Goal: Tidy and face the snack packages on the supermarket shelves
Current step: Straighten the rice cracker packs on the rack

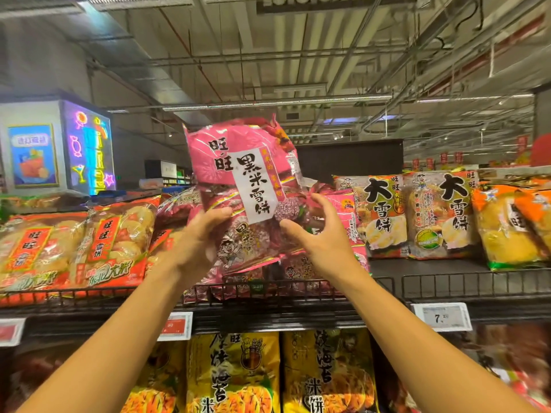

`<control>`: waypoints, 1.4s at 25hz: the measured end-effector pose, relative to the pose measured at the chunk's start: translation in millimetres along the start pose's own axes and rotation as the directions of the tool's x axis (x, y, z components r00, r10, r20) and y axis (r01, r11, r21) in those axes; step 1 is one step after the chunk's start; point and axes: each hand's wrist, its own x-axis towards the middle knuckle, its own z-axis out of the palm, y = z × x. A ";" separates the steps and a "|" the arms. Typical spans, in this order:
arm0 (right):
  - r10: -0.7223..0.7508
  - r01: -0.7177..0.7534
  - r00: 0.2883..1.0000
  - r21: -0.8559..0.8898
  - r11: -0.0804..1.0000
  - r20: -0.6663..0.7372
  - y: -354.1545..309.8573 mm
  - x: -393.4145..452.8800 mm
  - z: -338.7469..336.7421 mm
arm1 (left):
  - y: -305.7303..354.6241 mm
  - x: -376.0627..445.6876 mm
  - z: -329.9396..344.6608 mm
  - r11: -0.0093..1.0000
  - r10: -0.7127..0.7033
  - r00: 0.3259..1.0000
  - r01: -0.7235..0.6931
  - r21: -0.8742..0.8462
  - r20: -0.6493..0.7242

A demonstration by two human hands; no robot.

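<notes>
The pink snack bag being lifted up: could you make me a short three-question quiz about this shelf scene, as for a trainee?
1. True or false: the left hand holds the pink snack bag.
2. The right hand is: A) gripping the bag, B) open beside it, C) on the price tag.
3. What colour are the bags on the shelf below?

Key: 1 true; 2 B; 3 yellow.
</notes>
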 end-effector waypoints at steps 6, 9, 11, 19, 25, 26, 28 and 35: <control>0.063 -0.062 0.998 -0.181 0.982 0.002 14.6 2.9 -16.7 | -29.8 16.1 9.8 0.983 -0.011 0.999 0.020 0.185 -0.047; 0.084 -0.103 0.991 -0.190 0.976 -0.108 25.9 17.8 -51.2 | -33.8 25.1 6.0 0.989 -0.073 0.994 0.082 0.124 -0.080; 0.189 -0.229 0.968 -0.266 0.936 -0.167 36.8 26.7 -79.3 | -39.6 29.7 7.4 0.992 -0.068 0.996 0.073 0.101 -0.056; 0.502 -0.387 0.856 -0.490 0.781 0.124 65.5 28.3 -109.2 | -59.4 40.3 39.2 0.993 -0.033 0.999 0.029 0.114 0.027; 0.415 -0.388 0.909 -0.278 0.879 0.046 67.0 33.2 -97.0 | -65.0 44.8 39.3 0.989 -0.051 0.996 0.041 0.145 0.068; 0.414 -0.392 0.910 -0.261 0.882 0.035 68.1 36.4 -94.9 | -66.2 44.7 39.5 0.989 -0.045 0.997 0.035 0.143 0.065; 0.428 -0.411 0.904 -0.226 0.883 0.028 71.9 42.1 -93.9 | -69.1 44.4 41.7 0.987 -0.017 0.998 0.006 0.160 0.062; 0.561 -0.570 0.812 0.013 0.822 0.158 80.4 49.6 -105.1 | -81.2 38.0 53.1 0.972 -0.019 0.999 0.007 0.233 0.049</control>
